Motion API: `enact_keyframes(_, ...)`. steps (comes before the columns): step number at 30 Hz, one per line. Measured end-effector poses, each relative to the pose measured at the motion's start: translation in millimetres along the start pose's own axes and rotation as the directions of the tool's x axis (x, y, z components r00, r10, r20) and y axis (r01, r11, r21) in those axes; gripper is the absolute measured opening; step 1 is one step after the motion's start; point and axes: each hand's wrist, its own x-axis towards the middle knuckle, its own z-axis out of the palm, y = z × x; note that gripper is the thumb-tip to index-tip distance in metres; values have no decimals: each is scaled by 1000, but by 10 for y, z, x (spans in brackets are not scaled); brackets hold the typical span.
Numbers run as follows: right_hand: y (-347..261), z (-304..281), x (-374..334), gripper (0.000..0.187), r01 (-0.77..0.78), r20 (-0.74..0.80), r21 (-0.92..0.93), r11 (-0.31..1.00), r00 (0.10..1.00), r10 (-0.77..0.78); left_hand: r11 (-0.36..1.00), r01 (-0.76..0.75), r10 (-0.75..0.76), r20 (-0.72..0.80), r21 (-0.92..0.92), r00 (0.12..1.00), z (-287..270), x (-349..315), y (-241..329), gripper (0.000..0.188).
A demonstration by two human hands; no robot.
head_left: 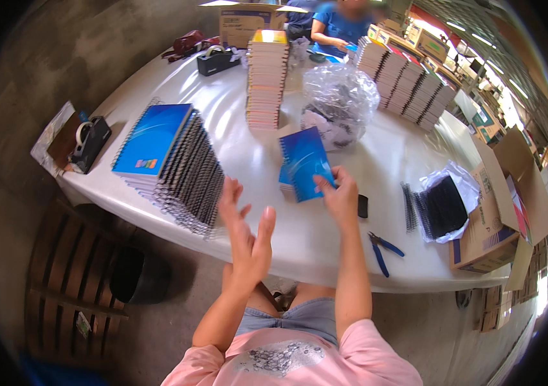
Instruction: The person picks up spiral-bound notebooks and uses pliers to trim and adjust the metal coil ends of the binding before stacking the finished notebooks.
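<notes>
My right hand (pixel 338 192) grips the lower right corner of a blue-covered notebook (pixel 306 157), thumb on top of the cover. Part of another blue notebook (pixel 284 177) shows beneath it, its lower pages peeking out at the left. My left hand (pixel 246 231) is raised over the table's near edge, fingers apart and holding nothing. Just left of it rises a tall stack of spiral-bound notebooks (pixel 158 138), a blue cover uppermost and dark coils along its side.
Blue-handled pliers (pixel 382 251), a dark phone-like object (pixel 363 206), black binding coils (pixel 444 206) and an open carton (pixel 489 219) lie to the right. Behind are more notebook stacks (pixel 266 80), a clear plastic bag (pixel 345 96) and a co-worker (pixel 341 29). Tape dispensers (pixel 91 143) stand left.
</notes>
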Motion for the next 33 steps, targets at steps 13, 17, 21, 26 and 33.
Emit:
enact_keyframes(13,1132,-1566,-18,46,-367,-413,-821,438,911,-10,764,-445,-63,742,466,668,79,-18,-211,20)
enact_keyframes(17,1593,-1632,140,37,-313,-342,-823,474,939,26,826,-343,-86,702,446,707,147,-329,-478,30)
enact_keyframes(21,1607,-1746,347,17,-108,-117,-894,436,993,6,751,-365,99,453,550,886,324,-536,-459,48)
enact_keyframes(26,1262,-1947,345,22,-135,-111,-930,342,990,87,697,-394,175,391,599,904,360,-633,-552,53)
enact_keyframes(33,612,-1606,85,41,-3,-39,-767,641,998,-42,756,-367,182,365,542,913,349,-641,-580,42)
